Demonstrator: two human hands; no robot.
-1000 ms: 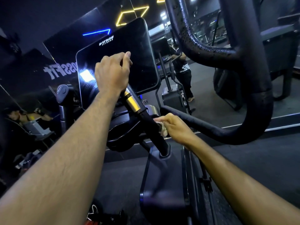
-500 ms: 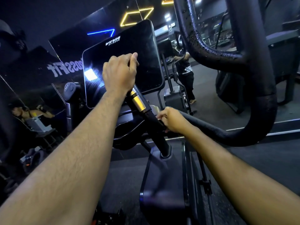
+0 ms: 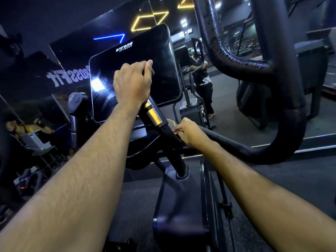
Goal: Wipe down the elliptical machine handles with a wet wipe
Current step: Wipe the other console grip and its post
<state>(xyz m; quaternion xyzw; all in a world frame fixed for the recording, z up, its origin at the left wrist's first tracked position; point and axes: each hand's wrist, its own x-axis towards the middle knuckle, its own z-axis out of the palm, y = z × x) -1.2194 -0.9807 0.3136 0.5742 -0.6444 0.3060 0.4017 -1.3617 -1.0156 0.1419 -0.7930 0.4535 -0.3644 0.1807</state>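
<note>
My left hand (image 3: 133,84) grips the top of the fixed centre handle (image 3: 164,131), a black bar with a metal sensor band (image 3: 153,115), in front of the dark console screen (image 3: 140,70). My right hand (image 3: 190,133) is curled around the same bar just below the band, where the low black side handle (image 3: 236,148) joins. The wet wipe was in this hand a second ago; now it is hidden under the fingers. The big looping black moving handle (image 3: 291,115) curves on the right, its surface beaded with droplets.
The machine's black housing (image 3: 180,206) sits below the bar. A wall mirror behind reflects a person (image 3: 203,82) on a machine, neon lights and gym gear. Another dark handle post (image 3: 76,108) stands left of the console. Dark floor lies to the right.
My right hand slid up the centre bar toward the metal band, and the white wipe went out of sight beneath it. My left hand kept its grip on the top.
</note>
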